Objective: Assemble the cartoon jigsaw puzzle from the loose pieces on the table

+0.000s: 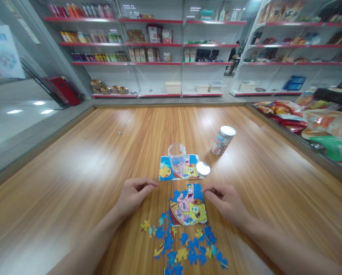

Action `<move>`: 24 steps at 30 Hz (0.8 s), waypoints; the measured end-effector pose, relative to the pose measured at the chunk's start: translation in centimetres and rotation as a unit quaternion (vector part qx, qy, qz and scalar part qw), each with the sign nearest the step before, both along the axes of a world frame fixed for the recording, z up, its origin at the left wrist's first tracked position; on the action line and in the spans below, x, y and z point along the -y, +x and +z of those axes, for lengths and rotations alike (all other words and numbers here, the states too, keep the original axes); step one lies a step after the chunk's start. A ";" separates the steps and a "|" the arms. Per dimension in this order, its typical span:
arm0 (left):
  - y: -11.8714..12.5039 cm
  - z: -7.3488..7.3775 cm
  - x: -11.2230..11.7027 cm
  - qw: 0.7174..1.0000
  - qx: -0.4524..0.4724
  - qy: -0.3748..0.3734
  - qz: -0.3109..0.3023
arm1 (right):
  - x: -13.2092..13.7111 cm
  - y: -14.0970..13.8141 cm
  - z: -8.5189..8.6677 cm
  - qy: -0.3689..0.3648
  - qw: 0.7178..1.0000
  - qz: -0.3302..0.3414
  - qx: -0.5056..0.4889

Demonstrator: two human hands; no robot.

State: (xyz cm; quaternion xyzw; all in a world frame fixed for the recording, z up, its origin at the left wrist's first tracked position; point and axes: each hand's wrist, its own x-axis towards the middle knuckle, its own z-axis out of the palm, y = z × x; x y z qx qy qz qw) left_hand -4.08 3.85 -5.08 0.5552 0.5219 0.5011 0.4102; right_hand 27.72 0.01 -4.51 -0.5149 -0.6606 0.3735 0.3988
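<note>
A partly joined jigsaw puzzle [188,208] with cartoon figures in a boat lies between my hands; its left edge is uneven. My left hand [136,193] rests on the table to its left, fingers curled together, nothing visible in them. At the puzzle's upper right edge is my right hand [224,198], thumb and fingers drawn together, the tips at or touching the edge. Loose puzzle pieces [192,256], mostly blue and yellow, are scattered on the near side. Beyond the puzzle lies a picture sheet [165,171] with a similar scene.
On the sheet stands a clear plastic cup [176,154], with a round white lid [203,168] beside it. A printed canister [223,140] stands farther right on the wooden table [87,152]. Packaged snacks [291,116] lie along the right side. Stocked shelves [154,44] line the back.
</note>
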 end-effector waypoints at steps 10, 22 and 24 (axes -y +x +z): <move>2.3 -1.5 -1.0 0.993 0.071 0.042 0.089 | -2.0 -1.3 0.2 0.073 0.995 -0.052 -0.041; 1.8 -1.3 -1.0 0.998 0.011 0.032 0.044 | -2.4 -0.6 0.3 0.064 0.997 0.029 -0.012; 1.8 -1.2 -0.9 0.998 -0.003 0.039 0.044 | -2.1 -0.7 0.2 0.073 0.996 0.055 -0.006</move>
